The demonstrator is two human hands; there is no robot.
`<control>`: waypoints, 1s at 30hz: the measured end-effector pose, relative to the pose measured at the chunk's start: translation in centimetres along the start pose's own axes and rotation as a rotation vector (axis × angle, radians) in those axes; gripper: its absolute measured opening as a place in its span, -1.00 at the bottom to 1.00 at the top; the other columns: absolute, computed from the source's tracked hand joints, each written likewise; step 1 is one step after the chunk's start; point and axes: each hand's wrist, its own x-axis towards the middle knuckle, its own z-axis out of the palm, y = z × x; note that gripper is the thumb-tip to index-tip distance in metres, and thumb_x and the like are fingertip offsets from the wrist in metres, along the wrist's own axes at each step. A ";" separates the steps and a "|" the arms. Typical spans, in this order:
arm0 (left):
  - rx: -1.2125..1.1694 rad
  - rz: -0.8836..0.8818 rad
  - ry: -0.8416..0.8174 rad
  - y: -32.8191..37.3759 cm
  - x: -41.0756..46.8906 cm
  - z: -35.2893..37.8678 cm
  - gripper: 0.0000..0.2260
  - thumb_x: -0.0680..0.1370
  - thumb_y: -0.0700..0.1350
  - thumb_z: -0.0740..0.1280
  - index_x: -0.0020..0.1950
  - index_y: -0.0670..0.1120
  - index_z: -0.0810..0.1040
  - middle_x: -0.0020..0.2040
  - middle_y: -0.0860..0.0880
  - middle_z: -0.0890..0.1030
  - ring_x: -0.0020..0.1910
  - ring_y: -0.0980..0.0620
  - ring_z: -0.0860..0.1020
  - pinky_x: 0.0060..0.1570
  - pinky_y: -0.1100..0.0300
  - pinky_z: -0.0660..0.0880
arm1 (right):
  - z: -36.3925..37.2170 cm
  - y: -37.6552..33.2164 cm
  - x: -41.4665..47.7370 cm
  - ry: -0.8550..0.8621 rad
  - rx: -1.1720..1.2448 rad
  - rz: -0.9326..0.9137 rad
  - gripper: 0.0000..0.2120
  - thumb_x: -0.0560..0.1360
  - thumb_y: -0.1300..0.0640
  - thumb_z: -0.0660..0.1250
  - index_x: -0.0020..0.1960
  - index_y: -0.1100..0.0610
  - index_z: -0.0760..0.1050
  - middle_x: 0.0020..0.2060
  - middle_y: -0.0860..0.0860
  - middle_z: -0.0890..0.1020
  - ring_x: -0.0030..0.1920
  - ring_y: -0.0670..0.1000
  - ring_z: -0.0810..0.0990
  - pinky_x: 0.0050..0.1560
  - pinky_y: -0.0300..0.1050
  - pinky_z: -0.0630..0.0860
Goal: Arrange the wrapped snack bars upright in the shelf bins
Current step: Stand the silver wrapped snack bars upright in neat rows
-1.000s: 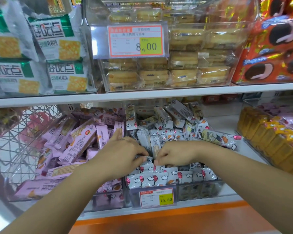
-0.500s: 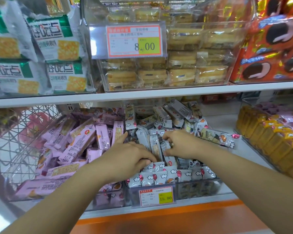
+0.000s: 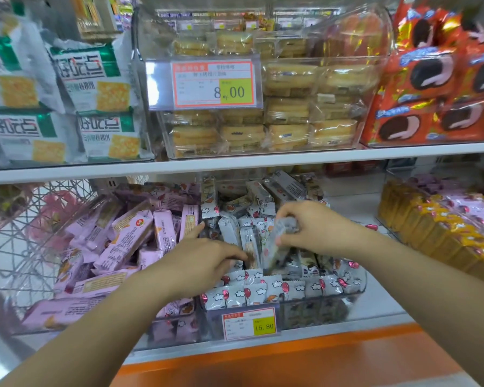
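Note:
A clear shelf bin (image 3: 355, 294) holds several white snack bars (image 3: 266, 293) printed with red balloons; a front row stands upright and more lie loose at the back (image 3: 263, 191). My right hand (image 3: 316, 227) grips one blurred white bar (image 3: 277, 247), lifted and tilted over the bin's middle. My left hand (image 3: 204, 263) rests palm down on the standing bars at the bin's left side, its fingers curled against an upright bar (image 3: 249, 244). Whether those fingers hold that bar cannot be told.
A bin of pink wrapped bars (image 3: 129, 241) sits to the left, beside a wire basket (image 3: 20, 247). Yellow packs (image 3: 430, 233) fill a bin at the right. A price tag (image 3: 249, 322) hangs on the front. The upper shelf (image 3: 235, 163) carries cake boxes close overhead.
My right hand has moved back and up from the front row, taken hold of a white bar and lifted it. My left hand has stayed at the bin's left side.

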 end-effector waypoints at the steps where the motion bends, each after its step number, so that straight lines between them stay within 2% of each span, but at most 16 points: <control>1: 0.001 -0.005 -0.001 0.0 0.0 0.0 -0.72 0.65 0.02 0.07 0.32 0.23 0.39 0.08 0.13 0.64 0.13 0.19 0.53 0.48 0.05 -0.23 | -0.2 0.1 0.0 0.088 0.033 0.013 -0.70 0.43 -0.03 0.42 0.10 0.02 0.45 -0.09 -0.06 0.51 -0.21 -0.04 0.51 -0.26 -0.15 0.40; 3: 0.002 -0.015 -0.001 0.0 0.0 0.0 -0.73 0.65 0.02 0.08 0.32 0.22 0.40 0.08 0.14 0.64 0.11 0.19 0.54 0.48 0.06 -0.23 | -0.4 0.1 0.0 0.194 0.096 0.012 -0.70 0.41 -0.10 0.42 0.02 -0.01 0.42 -0.23 -0.16 0.42 -0.32 -0.17 0.39 -0.37 -0.22 0.29; 5: 0.016 -0.023 0.007 0.2 0.0 0.0 -0.73 0.65 0.03 0.08 0.31 0.22 0.41 0.05 0.13 0.65 0.08 0.18 0.55 0.48 0.06 -0.22 | -0.5 0.1 0.0 0.194 0.137 0.008 -0.70 0.41 -0.13 0.41 0.03 -0.02 0.42 -0.26 -0.20 0.35 -0.31 -0.21 0.34 -0.35 -0.24 0.28; 9: 0.053 -0.035 0.003 0.5 -0.2 0.0 -0.73 0.64 0.02 0.09 0.31 0.18 0.42 0.15 0.16 0.61 0.15 0.17 0.52 0.48 -0.03 -0.18 | 0.2 -0.1 0.3 0.148 0.274 0.032 -0.67 0.39 -0.10 0.44 0.05 0.02 0.46 -0.10 -0.04 0.51 -0.23 -0.03 0.52 -0.15 -0.08 0.51; 13: 0.038 -0.051 -0.001 0.6 -0.5 -0.1 -0.74 0.64 0.01 0.12 0.31 0.16 0.43 0.19 0.16 0.58 0.20 0.14 0.50 0.47 -0.07 -0.15 | 0.7 -0.3 0.4 0.193 0.301 0.055 -0.70 0.41 -0.05 0.44 0.02 0.07 0.45 -0.10 0.02 0.53 -0.19 0.01 0.57 -0.22 -0.13 0.46; 16: 0.006 -0.046 0.000 0.5 -0.8 -0.2 -0.73 0.64 0.00 0.12 0.31 0.15 0.44 0.19 0.16 0.58 0.18 0.15 0.50 0.48 -0.07 -0.16 | 1.2 -0.1 -0.1 0.278 0.672 0.152 -0.80 0.51 0.07 0.35 0.08 0.09 0.44 -0.05 0.05 0.53 -0.29 0.03 0.64 -0.18 -0.10 0.60; 18: -0.005 -0.045 -0.002 0.5 -0.9 -0.3 -0.72 0.64 0.00 0.12 0.34 0.16 0.40 0.19 0.16 0.58 0.20 0.15 0.49 0.48 -0.05 -0.17 | 1.8 0.0 -0.7 0.253 0.916 0.187 -0.88 0.56 0.11 0.27 0.09 0.04 0.50 0.04 0.05 0.52 -0.23 0.03 0.68 -0.08 -0.09 0.63; 19: -0.020 -0.049 -0.003 0.5 -0.9 -0.3 -0.71 0.64 -0.01 0.12 0.36 0.16 0.36 0.19 0.17 0.58 0.20 0.16 0.48 0.48 -0.02 -0.18 | 2.2 0.2 -0.9 0.223 0.918 0.174 -0.89 0.57 0.11 0.25 0.05 0.00 0.53 0.08 0.04 0.53 -0.17 0.02 0.68 -0.07 -0.12 0.62; 21: -0.055 -0.057 0.002 0.4 -1.1 -0.2 -0.70 0.64 -0.03 0.12 0.38 0.16 0.31 0.18 0.19 0.58 0.20 0.18 0.47 0.48 0.02 -0.17 | 3.0 0.6 -1.4 0.166 0.717 0.120 -0.87 0.57 0.06 0.24 0.04 -0.03 0.56 0.07 -0.07 0.56 -0.07 -0.12 0.62 -0.13 -0.27 0.57; 23: -0.075 -0.059 0.009 0.3 -1.1 -0.1 -0.70 0.64 -0.04 0.13 0.37 0.16 0.30 0.19 0.22 0.56 0.21 0.20 0.46 0.48 0.01 -0.14 | 3.3 0.8 -1.5 0.136 0.501 0.070 -0.85 0.55 0.02 0.28 0.07 0.00 0.56 -0.03 -0.16 0.55 -0.18 -0.32 0.50 -0.26 -0.40 0.41; 24: -0.079 -0.056 0.011 0.3 -1.1 -0.1 -0.69 0.63 -0.05 0.13 0.37 0.16 0.29 0.19 0.23 0.55 0.22 0.21 0.45 0.48 0.00 -0.12 | 3.3 0.8 -1.4 0.112 0.442 0.053 -0.84 0.52 0.02 0.31 0.07 0.02 0.55 -0.06 -0.16 0.55 -0.25 -0.33 0.46 -0.30 -0.41 0.37; 26: -0.078 -0.050 0.015 0.2 -1.2 -0.1 -0.68 0.63 -0.06 0.13 0.38 0.16 0.27 0.19 0.24 0.54 0.22 0.21 0.45 0.48 0.00 -0.10 | 3.2 0.7 -1.0 0.018 0.367 0.031 -0.82 0.48 0.01 0.38 0.06 0.00 0.53 -0.01 -0.10 0.56 -0.17 -0.25 0.50 -0.17 -0.32 0.44; 28: -0.066 -0.045 0.018 0.1 -1.1 -0.2 -0.67 0.63 -0.07 0.12 0.39 0.15 0.25 0.19 0.22 0.55 0.23 0.20 0.45 0.47 0.00 -0.08 | 3.2 0.2 -0.7 -0.125 0.272 0.033 -0.70 0.48 0.04 0.38 0.20 -0.02 0.45 0.13 -0.04 0.55 0.03 -0.09 0.55 0.06 -0.14 0.51; 30: -0.062 -0.039 0.023 0.2 -1.1 -0.2 -0.66 0.63 -0.07 0.12 0.40 0.15 0.24 0.19 0.21 0.55 0.23 0.19 0.45 0.47 0.01 -0.06 | 3.3 -0.1 -0.3 -0.203 0.096 0.014 -0.57 0.50 0.12 0.34 0.34 -0.01 0.36 0.21 0.03 0.52 0.10 0.01 0.54 0.14 -0.02 0.51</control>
